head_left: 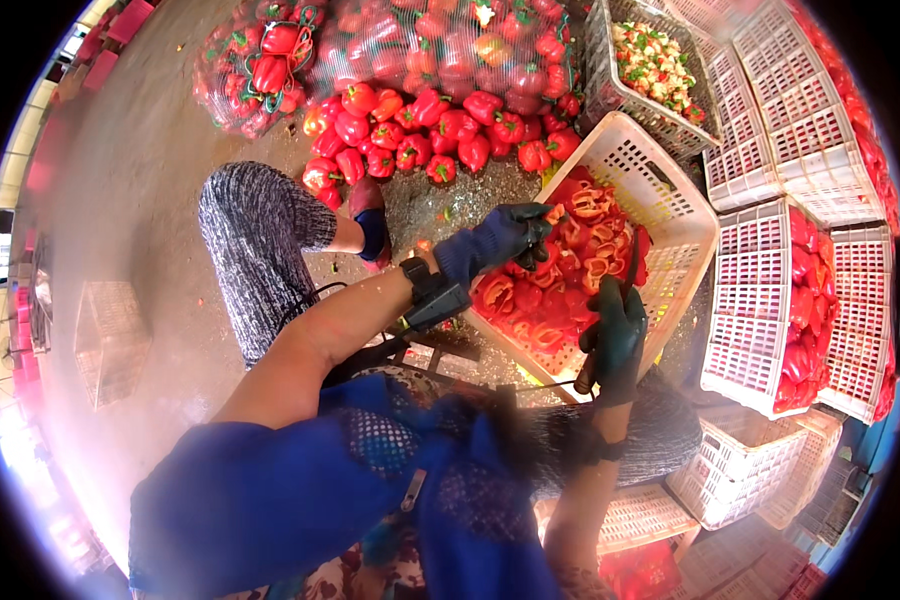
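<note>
My left hand, in a dark blue glove, hovers over the left side of a crate of cut peppers. Its fingers are curled around a small orange-red pepper piece; the glove partly covers it. My right hand, in a dark green glove, is closed around a knife at the crate's right side. The narrow dark blade points away from me, over the peppers. Halved and opened red peppers fill the lower part of the pale plastic crate, which stands tilted between my legs.
Whole red peppers lie on the floor ahead, before filled mesh sacks. A crate of pale pepper cores stands far right. Stacked crates with red peppers line the right. Another crate sits on the left floor.
</note>
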{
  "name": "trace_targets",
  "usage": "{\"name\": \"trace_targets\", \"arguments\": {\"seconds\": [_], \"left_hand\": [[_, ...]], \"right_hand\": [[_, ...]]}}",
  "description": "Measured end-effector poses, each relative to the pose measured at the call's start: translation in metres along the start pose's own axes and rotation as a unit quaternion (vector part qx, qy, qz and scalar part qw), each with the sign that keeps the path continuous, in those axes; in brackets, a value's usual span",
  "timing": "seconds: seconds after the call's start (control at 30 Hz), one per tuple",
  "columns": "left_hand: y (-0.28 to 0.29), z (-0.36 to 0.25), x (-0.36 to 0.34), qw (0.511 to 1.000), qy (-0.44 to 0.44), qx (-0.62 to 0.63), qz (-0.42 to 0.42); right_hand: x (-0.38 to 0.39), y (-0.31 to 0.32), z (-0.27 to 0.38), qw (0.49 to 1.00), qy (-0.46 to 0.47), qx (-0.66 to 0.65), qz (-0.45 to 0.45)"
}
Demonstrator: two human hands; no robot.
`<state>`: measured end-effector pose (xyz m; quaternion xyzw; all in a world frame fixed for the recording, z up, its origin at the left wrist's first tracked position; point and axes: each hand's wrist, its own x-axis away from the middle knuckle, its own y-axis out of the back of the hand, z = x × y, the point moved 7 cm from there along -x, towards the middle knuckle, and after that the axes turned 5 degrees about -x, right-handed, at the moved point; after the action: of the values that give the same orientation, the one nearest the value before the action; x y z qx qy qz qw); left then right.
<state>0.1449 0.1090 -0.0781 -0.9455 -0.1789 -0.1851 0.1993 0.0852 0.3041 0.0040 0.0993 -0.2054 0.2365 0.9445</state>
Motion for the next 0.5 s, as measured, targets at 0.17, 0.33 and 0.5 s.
{"name": "trace_targets", "arguments": {"seconds": [0.17,0.33,0.5], "left_hand": [[-0.008,-0.012,0.007,0.994,-0.032,-0.070,0.076],[-0.045,-0.001,0.021,0.918,-0.192,-0.293,0.187],[-0.073,-0.012,0.035,0.863,-0.162,-0.425,0.218]], "right_hand": [[-0.008,-0.008,-0.002,0.999,0.025,0.008,0.045],[-0.005,-0.027,0.002,0.999,0.017,0.013,0.026],[-0.017,-0.006,-0.020,0.999,0.027,-0.029,-0.008]]}}
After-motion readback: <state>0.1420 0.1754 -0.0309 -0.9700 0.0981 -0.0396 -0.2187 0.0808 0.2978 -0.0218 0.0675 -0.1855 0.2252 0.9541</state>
